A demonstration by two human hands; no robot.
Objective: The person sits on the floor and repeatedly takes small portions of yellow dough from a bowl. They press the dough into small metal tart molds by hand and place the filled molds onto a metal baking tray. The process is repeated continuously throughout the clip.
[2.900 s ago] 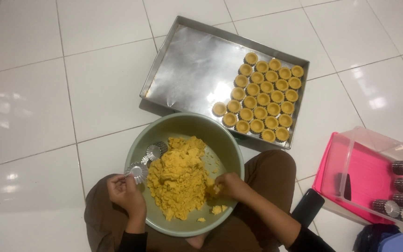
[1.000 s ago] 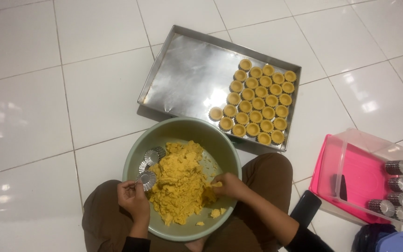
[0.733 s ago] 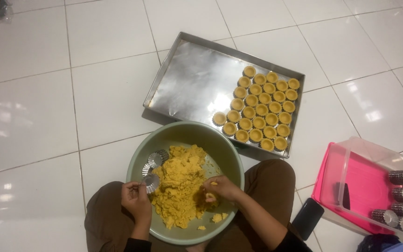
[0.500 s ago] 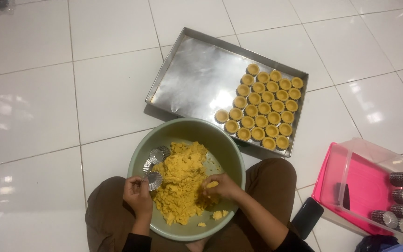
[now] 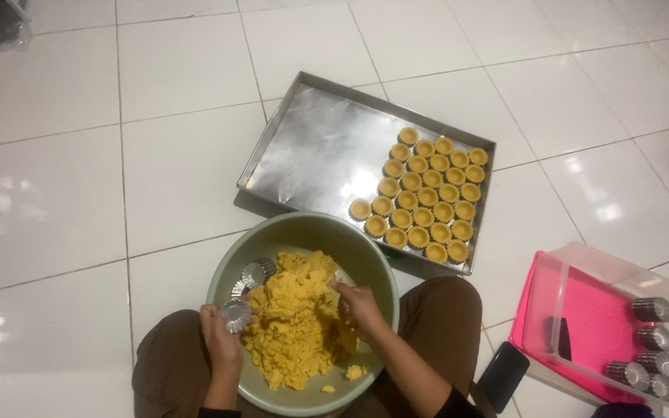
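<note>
Floor (image 5: 79,193): lying under everything, white glossy tiles, carrying tray, bowl and box.
Baking tray (image 5: 311,155): sitting just beyond the bowl, left part bare metal, right part packed with rows of dough-lined tart shells (image 5: 427,197).
Mixing bowl (image 5: 303,228): resting between the knees, pale green, holding a big heap of yellow dough (image 5: 296,317) with a few crumbs lying loose near the close rim.
Clear plastic box (image 5: 621,275): standing to the right on a pink lid (image 5: 582,325), keeping stacks of empty fluted moulds (image 5: 652,310) along its right side.
Dark phone (image 5: 502,376): lying on the floor beside the right knee.
Spare moulds (image 5: 255,272): leaning inside the bowl's left wall, touching the dough.
Right hand (image 5: 359,306): pressing into the right side of the heap, fingers curled and dug in, pinching at dough; amount gripped hidden.
Left hand (image 5: 222,337): hovering over the bowl's left rim, fingers closed round one small fluted tart mould (image 5: 235,313), mouth facing up.
Doing the step well, as a judgement: pulling off a lump matching the shells already lined, keeping the mould level and close to the heap, pressing evenly up the flutes, leaving no thick base.
</note>
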